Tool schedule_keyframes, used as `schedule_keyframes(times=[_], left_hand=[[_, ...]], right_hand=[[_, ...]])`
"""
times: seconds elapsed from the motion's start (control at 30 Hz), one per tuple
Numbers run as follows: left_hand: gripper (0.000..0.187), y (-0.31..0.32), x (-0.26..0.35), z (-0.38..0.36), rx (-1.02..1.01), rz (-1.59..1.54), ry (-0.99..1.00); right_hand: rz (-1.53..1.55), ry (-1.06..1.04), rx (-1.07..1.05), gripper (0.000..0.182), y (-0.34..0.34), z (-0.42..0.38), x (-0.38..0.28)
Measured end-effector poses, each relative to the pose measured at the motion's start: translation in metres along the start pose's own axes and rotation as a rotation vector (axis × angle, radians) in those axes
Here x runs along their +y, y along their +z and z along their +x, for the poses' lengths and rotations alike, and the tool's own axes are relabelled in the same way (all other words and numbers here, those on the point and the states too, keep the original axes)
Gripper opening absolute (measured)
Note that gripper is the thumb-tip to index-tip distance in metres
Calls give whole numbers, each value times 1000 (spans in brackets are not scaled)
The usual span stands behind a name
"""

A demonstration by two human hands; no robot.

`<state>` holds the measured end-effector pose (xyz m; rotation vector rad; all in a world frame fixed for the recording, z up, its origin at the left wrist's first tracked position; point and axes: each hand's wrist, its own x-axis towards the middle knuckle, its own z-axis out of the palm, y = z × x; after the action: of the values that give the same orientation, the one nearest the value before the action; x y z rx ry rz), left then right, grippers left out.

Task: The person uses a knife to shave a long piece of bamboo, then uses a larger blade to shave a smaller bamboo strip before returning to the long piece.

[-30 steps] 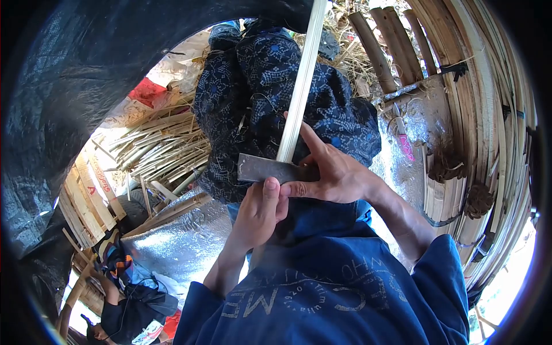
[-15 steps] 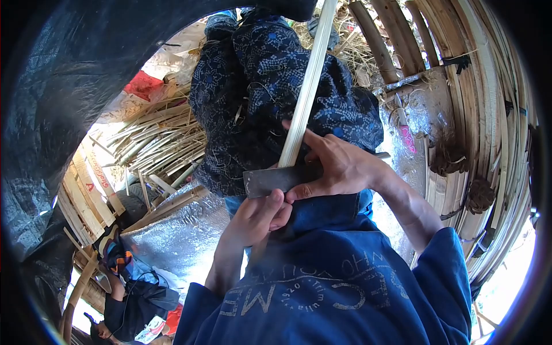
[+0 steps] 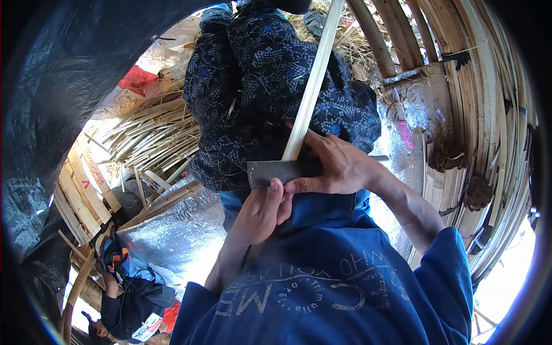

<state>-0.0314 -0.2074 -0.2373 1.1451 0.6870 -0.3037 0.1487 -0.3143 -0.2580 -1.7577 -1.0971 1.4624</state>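
A long pale bamboo strip (image 3: 313,86) slants down from the top of the view across my lap and passes beneath a broad dark knife blade (image 3: 273,172). My right hand (image 3: 342,167) grips the knife, its thumb along the lower edge, with fingers reaching under the strip. The knife's other end (image 3: 379,158) pokes out past the wrist. Just below the blade, my left hand (image 3: 261,213) is closed in a pinch at the strip's near end, thumb tip touching the blade's edge. What lies between those fingers is mostly hidden. Dark blue patterned cloth (image 3: 276,75) covers my legs.
Split bamboo sticks (image 3: 152,135) lie heaped at the left. On the right stand bundled bamboo slats (image 3: 483,115), and a pink-handled knife (image 3: 405,129) rests on silvery sheeting (image 3: 172,230). Another person (image 3: 135,305) is at lower left. Dark plastic sheet (image 3: 57,86) hangs at upper left.
My left hand has moved slightly up, closer to the blade. The strip and blade sit a little further right in view. My right hand keeps its grip on the knife.
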Motion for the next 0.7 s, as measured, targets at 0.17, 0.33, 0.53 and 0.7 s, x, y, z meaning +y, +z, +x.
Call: schedule_keyframes(times=[0.17,0.33,0.53,0.7], left_hand=[[47,-6,-13,-1,-76,31,4],[42,-3,-7,-4,-17,34,92],[38,-9,0,-6,-52,4,-53],[46,-13,-8,-1,-115,-51,-5]], right_hand=[[-27,39,-21,97,0,-3,0],[-19,-30,-18,95,3,-1,4],[-69,69,-125,90,-9,-4,-10],[-15,-3,-86,88,-1,-3,5]])
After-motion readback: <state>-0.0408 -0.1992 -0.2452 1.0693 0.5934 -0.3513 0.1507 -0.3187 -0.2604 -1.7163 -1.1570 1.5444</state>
